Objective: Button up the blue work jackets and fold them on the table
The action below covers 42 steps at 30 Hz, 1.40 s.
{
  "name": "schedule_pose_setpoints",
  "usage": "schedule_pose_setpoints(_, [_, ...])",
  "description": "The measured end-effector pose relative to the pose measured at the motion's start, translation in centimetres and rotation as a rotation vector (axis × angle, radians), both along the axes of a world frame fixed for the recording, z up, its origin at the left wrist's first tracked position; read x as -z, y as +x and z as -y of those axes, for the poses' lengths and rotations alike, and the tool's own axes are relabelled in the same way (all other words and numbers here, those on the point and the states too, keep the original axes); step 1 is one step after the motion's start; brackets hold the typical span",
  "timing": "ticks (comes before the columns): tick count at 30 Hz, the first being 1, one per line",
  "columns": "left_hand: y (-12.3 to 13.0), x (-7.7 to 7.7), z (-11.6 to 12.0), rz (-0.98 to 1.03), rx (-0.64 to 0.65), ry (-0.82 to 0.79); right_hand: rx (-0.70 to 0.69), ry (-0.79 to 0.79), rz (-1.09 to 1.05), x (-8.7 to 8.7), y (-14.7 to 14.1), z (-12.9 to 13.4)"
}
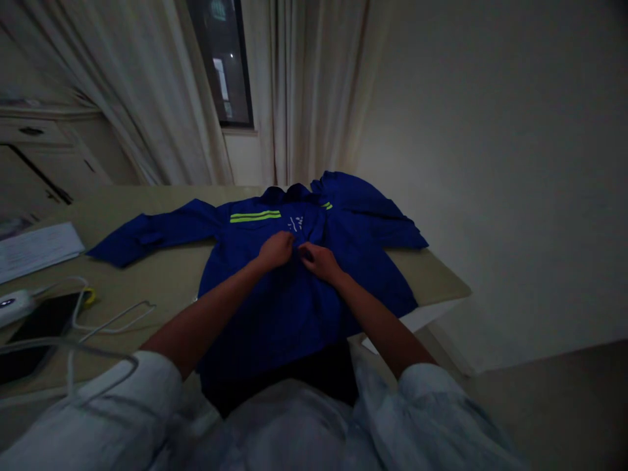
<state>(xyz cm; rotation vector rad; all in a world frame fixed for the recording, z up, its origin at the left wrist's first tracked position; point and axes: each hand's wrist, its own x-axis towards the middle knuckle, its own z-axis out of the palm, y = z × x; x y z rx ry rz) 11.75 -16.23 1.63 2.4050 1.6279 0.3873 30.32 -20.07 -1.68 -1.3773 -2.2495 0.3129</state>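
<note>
A blue long-sleeved work jacket [265,307] with yellow-green stripes across the chest lies spread on the table, collar at the far side. Its lower edge hangs over the table's near edge. My left hand [276,250] is closed on the jacket's front, just below a small white print. Close beside it, my right hand [320,260] pinches the front with thumb and finger. The fingertips of both hands are nearly together at the jacket's middle. Whatever small part of the cloth lies between them is too dark to make out.
At the left of the table [169,281] lie a dark phone [46,327], a white cable [115,324], a white device [14,306] and papers [42,248]. A cabinet [44,147] and curtains [314,85] stand behind. A wall [515,196] rises at the right.
</note>
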Motion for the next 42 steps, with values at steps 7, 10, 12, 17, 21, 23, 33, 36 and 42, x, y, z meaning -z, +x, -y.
schedule_pose_setpoints(7, [3.0, 4.1, -3.5, -0.036, -0.006, -0.042, -0.015, -0.083, -0.17, 0.1, 0.3, 0.0])
schedule_pose_setpoints(10, [2.8, 4.5, -3.5, -0.086, 0.014, -0.074, -0.042, -0.094, -0.255, 0.3, 0.5, -0.1])
schedule_pose_setpoints(12, [2.8, 4.5, -3.6, -0.088, 0.011, -0.095, -0.046, -0.11, -0.28, 0.3, 0.7, 0.3])
schedule_pose_setpoints(17, [3.1, 4.6, -3.8, -0.066, -0.001, -0.103, -0.09, -0.248, -0.311, 0.3, 1.8, 4.9])
schedule_pose_setpoints(21, [3.0, 4.8, -3.8, -0.045, 0.006, -0.088, -0.155, -0.362, -0.368, 0.6, 3.4, 11.8])
schedule_pose_setpoints(23, [3.0, 4.9, -3.6, -0.03, 0.007, -0.087, -0.191, -0.39, -0.355, 0.8, 4.1, 14.9])
schedule_pose_setpoints(33, [1.6, -0.5, 4.6, 0.3, 0.037, 0.117, -0.264, -0.068, -0.097, -0.3, 5.0, 16.6])
schedule_pose_setpoints(36, [-0.8, -0.7, 13.6, 0.336, 0.227, -0.216, -0.375, -0.014, 0.175, -1.1, 4.3, 16.3])
schedule_pose_setpoints(42, [-1.2, 7.1, 26.8, 0.615, 0.359, -0.907, -0.419, -0.118, 0.46, -3.4, 3.1, 15.9])
